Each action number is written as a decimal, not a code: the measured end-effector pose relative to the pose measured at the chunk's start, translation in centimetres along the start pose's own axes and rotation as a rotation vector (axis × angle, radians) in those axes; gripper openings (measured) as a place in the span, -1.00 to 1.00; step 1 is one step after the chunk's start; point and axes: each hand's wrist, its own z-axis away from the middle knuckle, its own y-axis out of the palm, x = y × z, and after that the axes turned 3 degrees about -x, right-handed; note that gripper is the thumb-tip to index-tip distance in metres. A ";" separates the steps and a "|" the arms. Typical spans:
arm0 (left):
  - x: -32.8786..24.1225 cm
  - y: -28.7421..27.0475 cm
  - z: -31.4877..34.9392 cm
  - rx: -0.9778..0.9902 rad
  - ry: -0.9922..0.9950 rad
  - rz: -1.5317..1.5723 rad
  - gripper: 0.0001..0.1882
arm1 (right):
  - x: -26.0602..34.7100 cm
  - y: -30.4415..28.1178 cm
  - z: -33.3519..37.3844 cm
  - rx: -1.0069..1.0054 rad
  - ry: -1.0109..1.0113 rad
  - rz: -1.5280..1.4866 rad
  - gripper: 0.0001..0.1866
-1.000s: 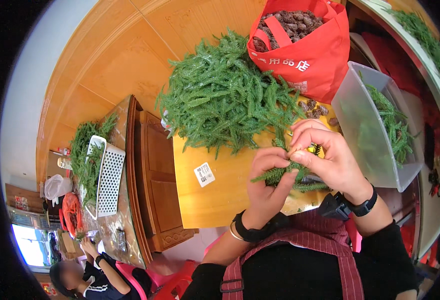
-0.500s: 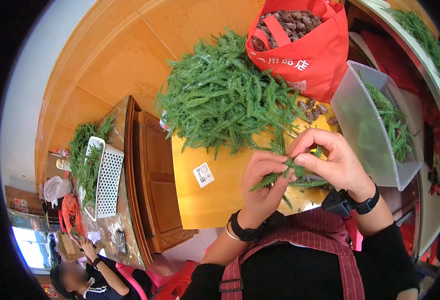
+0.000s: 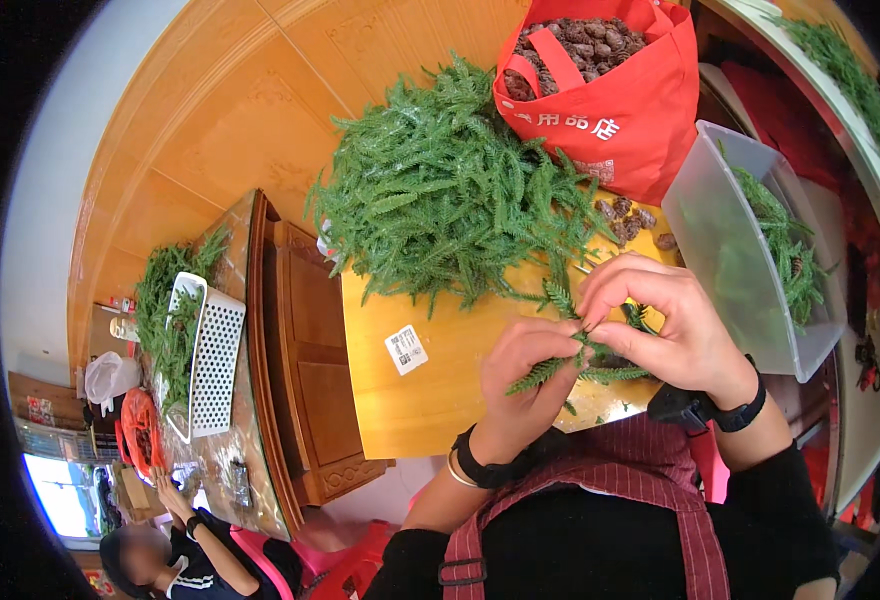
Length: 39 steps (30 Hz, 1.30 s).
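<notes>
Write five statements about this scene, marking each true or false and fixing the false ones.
1. The left hand and right hand both have fingers on a green sprig. True.
2. The red bag is filled with oranges. False: the red bag holds pine cones.
3. The plastic bin is to the right of the green pile. True.
4. The white label is stuck on the plastic bin. False: it lies on the yellow table.
5. The white basket contains greenery. True.
</notes>
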 end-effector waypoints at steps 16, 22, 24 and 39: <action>-0.9 -1.2 -0.5 0.010 -0.132 0.182 -0.77 | 0.9 -1.0 -1.8 0.290 0.134 -0.096 -0.90; -0.7 -1.5 -1.0 0.071 -0.154 0.263 -0.82 | 0.6 -0.4 -1.8 0.262 0.108 -0.106 -0.89; -0.7 -1.6 -0.9 0.076 -0.196 0.294 -0.82 | 0.6 -0.4 -1.7 0.273 0.099 -0.091 -0.88; -1.5 -1.2 -0.5 -0.037 -0.345 0.508 -0.82 | 1.8 0.6 -0.3 -0.012 -0.205 0.371 -0.84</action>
